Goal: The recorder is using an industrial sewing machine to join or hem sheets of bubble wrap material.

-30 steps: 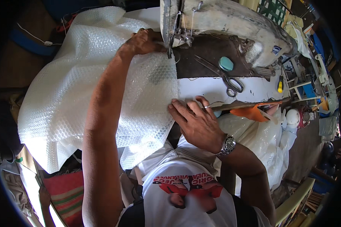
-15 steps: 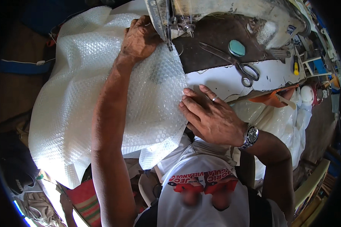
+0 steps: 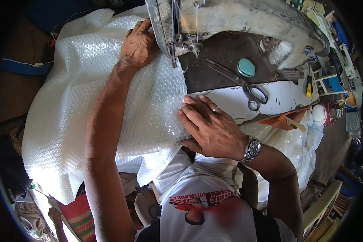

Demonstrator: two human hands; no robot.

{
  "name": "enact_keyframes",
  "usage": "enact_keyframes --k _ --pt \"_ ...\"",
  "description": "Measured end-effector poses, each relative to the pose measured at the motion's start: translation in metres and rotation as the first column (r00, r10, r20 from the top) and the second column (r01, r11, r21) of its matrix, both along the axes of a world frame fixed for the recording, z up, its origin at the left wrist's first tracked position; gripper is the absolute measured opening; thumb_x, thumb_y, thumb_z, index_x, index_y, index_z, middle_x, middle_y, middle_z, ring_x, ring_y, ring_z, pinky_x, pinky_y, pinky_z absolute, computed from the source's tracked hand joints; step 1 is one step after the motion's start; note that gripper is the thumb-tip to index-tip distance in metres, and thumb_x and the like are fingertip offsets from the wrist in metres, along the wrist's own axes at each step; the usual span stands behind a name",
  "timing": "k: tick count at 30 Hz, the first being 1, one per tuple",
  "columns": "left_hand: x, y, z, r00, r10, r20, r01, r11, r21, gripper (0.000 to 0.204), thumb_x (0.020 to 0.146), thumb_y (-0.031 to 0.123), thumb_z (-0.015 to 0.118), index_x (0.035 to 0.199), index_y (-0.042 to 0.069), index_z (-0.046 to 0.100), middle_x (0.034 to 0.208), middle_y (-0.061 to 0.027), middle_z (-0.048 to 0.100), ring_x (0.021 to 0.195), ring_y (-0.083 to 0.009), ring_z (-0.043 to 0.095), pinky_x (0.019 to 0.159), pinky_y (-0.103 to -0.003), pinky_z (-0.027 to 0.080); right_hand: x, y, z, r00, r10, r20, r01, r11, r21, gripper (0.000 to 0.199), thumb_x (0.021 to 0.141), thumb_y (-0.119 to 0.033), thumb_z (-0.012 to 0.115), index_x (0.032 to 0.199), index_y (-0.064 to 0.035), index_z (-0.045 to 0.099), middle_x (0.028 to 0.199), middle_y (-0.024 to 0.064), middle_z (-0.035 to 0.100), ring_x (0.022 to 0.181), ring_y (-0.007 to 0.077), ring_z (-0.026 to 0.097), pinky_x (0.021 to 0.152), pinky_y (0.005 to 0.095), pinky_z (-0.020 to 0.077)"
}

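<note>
A large sheet of clear bubble wrap [image 3: 78, 92] spreads over the left side of the work surface, its right edge running beneath the needle area of a worn sewing machine [image 3: 226, 16]. My left hand [image 3: 139, 46] lies on the sheet just left of the machine's head, fingers bent forward and partly hidden behind it. Nearer to me, my right hand [image 3: 218, 127] rests at the sheet's right edge. Its fingers are stretched out over that edge, with the thumb apart on the near side. Whether the thumb reaches under the wrap is hidden.
Dark metal scissors [image 3: 246, 88] and a round teal-topped object [image 3: 246, 67] lie right of the needle. Farther right is a yellow-handled screwdriver [image 3: 309, 86]. An orange plastic piece [image 3: 284, 121] and more clear plastic sheeting [image 3: 266, 139] sit below the table's right edge.
The whole view has shifted slightly. Measured against the machine and scissors, both hands and the bubble wrap have slid a little forward, away from me.
</note>
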State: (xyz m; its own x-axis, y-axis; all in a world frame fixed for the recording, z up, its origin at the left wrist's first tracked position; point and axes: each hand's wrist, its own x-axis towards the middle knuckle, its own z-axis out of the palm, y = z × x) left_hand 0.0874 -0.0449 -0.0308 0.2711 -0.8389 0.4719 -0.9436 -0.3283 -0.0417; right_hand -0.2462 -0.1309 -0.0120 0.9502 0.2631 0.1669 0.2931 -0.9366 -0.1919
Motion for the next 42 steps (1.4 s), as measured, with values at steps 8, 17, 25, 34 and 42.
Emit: enact_keyframes --k 8,17,25,34,42 --pt "0.021 -0.01 0.002 0.999 0.027 0.044 -0.031 0.994 0.105 0.041 0.094 0.035 0.069 0.133 0.02 0.071 0.151 -0.0064 0.053 0.138 -0.0292 0.052 0.117 -0.049 0.042 0.021 -0.012 0.005 0.999 0.016 -0.033 -0.014 0.999 0.047 0.077 0.102 -0.058 0.057 0.145 0.0059 0.056 0.147 0.0262 0.053 0.148 0.0411 0.044 0.126 0.0536 0.03" --pt "0.041 -0.019 0.007 0.984 -0.11 0.139 0.123 0.989 -0.087 0.027 0.097 0.026 0.068 0.123 0.022 0.073 0.136 -0.0005 0.059 0.131 -0.0254 0.056 0.111 -0.045 0.047 0.044 -0.017 0.011 0.998 -0.033 -0.053 0.034 0.999 0.006 0.068 0.1 -0.05 0.061 0.143 0.0025 0.059 0.147 0.0205 0.056 0.148 0.0348 0.046 0.127 0.0546 0.0264" --pt "0.063 -0.025 0.002 0.969 -0.214 0.125 0.236 0.949 -0.21 0.023 0.096 0.032 0.071 0.112 0.017 0.072 0.136 -0.0011 0.058 0.129 -0.0269 0.057 0.109 -0.047 0.049 0.055 -0.011 0.012 0.986 -0.164 -0.04 0.16 0.983 -0.086 0.067 0.098 -0.046 0.062 0.146 0.0005 0.059 0.15 0.017 0.056 0.149 0.0311 0.045 0.128 0.0608 0.0183" --pt "0.079 -0.042 0.0 0.985 -0.157 0.066 0.167 0.967 -0.192 0.021 0.099 0.03 0.067 0.117 0.019 0.07 0.135 0.0007 0.06 0.127 -0.0231 0.058 0.105 -0.049 0.051 0.058 -0.013 -0.007 0.965 -0.247 0.083 0.245 0.969 0.033 0.06 0.095 -0.038 0.063 0.142 -0.0014 0.06 0.152 0.0163 0.054 0.139 0.0328 0.05 0.117 0.0594 0.0324" --pt "-0.073 0.051 0.085 0.968 0.003 -0.25 -0.055 0.978 -0.199 0.026 0.099 0.027 0.07 0.116 0.007 0.07 0.096 -0.0148 0.072 0.089 -0.036 0.072 0.076 -0.045 0.057 0.046 -0.012 0.008 0.867 -0.255 0.428 0.156 0.955 0.254 0.035 0.097 -0.022 0.067 0.125 -0.0016 0.066 0.124 0.0121 0.067 0.101 0.0319 0.066 0.086 0.0466 0.0541"
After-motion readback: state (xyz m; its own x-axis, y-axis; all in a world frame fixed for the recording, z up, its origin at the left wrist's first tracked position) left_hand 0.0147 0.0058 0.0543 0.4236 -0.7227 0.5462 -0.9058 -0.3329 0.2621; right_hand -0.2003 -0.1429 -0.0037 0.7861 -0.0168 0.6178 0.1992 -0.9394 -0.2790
